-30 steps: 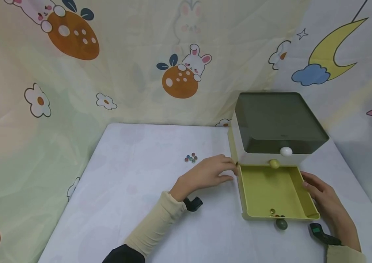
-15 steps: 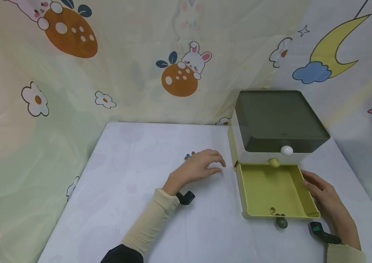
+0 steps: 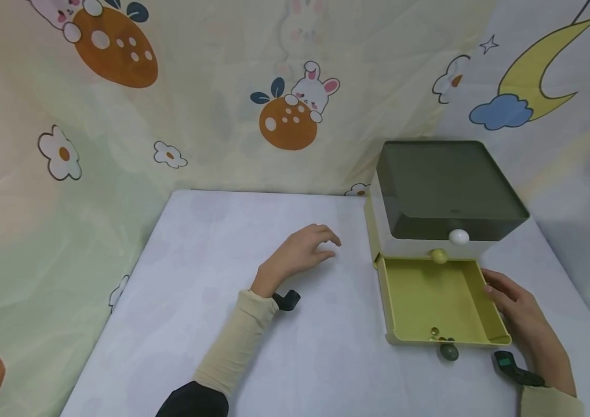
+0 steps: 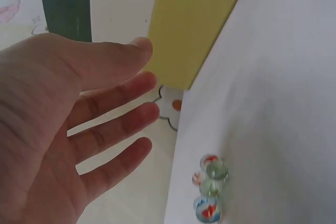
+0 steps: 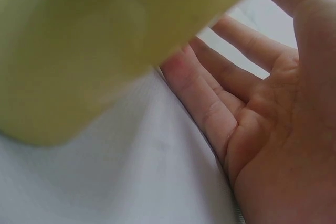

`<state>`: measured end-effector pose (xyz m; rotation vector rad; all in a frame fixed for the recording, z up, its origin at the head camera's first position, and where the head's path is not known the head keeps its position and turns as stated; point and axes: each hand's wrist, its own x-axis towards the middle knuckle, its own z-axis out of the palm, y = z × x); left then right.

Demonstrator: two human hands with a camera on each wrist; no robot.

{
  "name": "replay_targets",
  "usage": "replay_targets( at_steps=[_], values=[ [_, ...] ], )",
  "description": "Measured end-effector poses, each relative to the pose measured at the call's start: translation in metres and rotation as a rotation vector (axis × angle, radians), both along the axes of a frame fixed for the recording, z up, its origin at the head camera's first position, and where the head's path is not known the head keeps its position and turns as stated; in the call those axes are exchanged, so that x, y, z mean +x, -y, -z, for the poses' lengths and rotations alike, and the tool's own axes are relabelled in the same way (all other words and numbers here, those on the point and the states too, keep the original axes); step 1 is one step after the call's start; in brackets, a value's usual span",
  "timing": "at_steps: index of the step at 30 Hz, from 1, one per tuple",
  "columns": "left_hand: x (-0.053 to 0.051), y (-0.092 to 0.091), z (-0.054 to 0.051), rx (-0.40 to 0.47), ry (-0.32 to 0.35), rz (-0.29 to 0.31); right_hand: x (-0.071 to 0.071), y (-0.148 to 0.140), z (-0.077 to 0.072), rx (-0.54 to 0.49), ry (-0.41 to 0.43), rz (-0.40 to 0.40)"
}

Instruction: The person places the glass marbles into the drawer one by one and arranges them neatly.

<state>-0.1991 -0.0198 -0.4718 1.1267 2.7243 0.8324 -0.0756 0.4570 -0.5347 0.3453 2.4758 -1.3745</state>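
Note:
My left hand (image 3: 295, 255) hovers over the table left of the drawer unit, fingers apart and slightly bent, holding nothing. Several glass marbles (image 4: 211, 186) lie clustered on the white surface beyond its fingers in the left wrist view; the hand hides them from the head view. The yellow drawer (image 3: 425, 298) is pulled out, with a few small marbles (image 3: 434, 332) near its front wall. Against the drawer's right side rests my right hand (image 3: 527, 324), its fingers extended in the right wrist view, where the drawer (image 5: 94, 51) looms blurred above.
Behind the drawer stands the unit with a dark green top (image 3: 454, 179), a white knob (image 3: 459, 236) and a yellow knob (image 3: 439, 256). A dark green knob (image 3: 448, 351) protrudes from the pulled-out drawer. Patterned cloth (image 3: 211, 104) hangs behind the table (image 3: 170, 347).
My left hand has moved away from the drawer's left edge, leftward and farther back, and now covers the table marbles in the head view. The right hand stays at the drawer.

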Motion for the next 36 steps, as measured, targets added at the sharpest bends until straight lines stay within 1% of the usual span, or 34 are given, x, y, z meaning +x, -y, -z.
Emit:
replay_targets(
  at_steps=[3, 7, 13, 19, 23, 29, 36],
  values=[
    [-0.004, 0.005, 0.002, -0.032, -0.025, -0.038, 0.001, 0.000, 0.000, -0.009, -0.003, 0.001],
    [-0.009, 0.011, 0.005, -0.077, -0.058, -0.082, 0.001, 0.001, 0.000, -0.009, -0.028, -0.004],
    [-0.016, 0.021, 0.009, -0.115, -0.054, -0.140, 0.001, 0.002, -0.001, 0.001, -0.024, 0.003],
    [-0.018, 0.033, 0.011, -0.180, -0.067, -0.201, 0.001, 0.002, 0.000, 0.011, -0.045, 0.002],
    [-0.019, 0.039, 0.013, -0.206, -0.065, -0.222, 0.002, 0.002, 0.001, -0.005, -0.066, 0.002],
    [-0.021, 0.043, 0.017, -0.240, -0.070, -0.246, 0.002, 0.002, 0.002, -0.023, -0.066, 0.011],
    [-0.021, 0.045, 0.022, -0.291, -0.057, -0.247, 0.002, 0.003, 0.002, -0.029, -0.078, 0.008]
  ],
)
